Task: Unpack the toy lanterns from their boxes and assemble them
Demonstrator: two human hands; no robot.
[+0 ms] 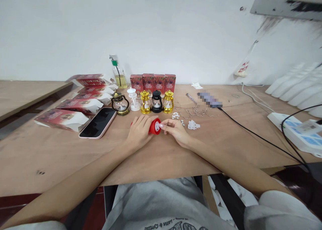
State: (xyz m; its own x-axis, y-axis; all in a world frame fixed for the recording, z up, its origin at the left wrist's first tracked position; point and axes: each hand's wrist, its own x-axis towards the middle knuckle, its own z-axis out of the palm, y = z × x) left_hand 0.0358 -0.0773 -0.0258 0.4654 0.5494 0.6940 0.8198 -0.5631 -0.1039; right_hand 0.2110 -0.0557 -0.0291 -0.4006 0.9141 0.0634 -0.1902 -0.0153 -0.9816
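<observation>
Our left hand (139,129) is clamped over a red round piece (152,126), which lies on its side on the table (161,159), its white end disc (157,126) facing three o'clock. Our right hand (174,131) meets that disc with thumb and finger drawn close; we cannot tell whether anything is pinched between them.

Taking the red piece as the clock's centre, we see a bronze lantern (120,104) at ten, its clear globe holding something pale. A white lantern (133,99) stands at eleven, near a gold lantern (145,103); a black lantern (157,102) is at twelve and a second gold lantern (168,103) at one. White shapes show inside the black and gold ones.

Farther out at eleven, a clear bottle (120,78) holds yellow liquid around a dark tube. Four upright red boxes (159,83) line up toward twelve, their contents hidden from us. Between nine and ten lie red boxes with open white flaps (61,118); we cannot make out their insides. A phone (98,122) lies at nine, and small white parts (193,125) sit loose at three.
</observation>
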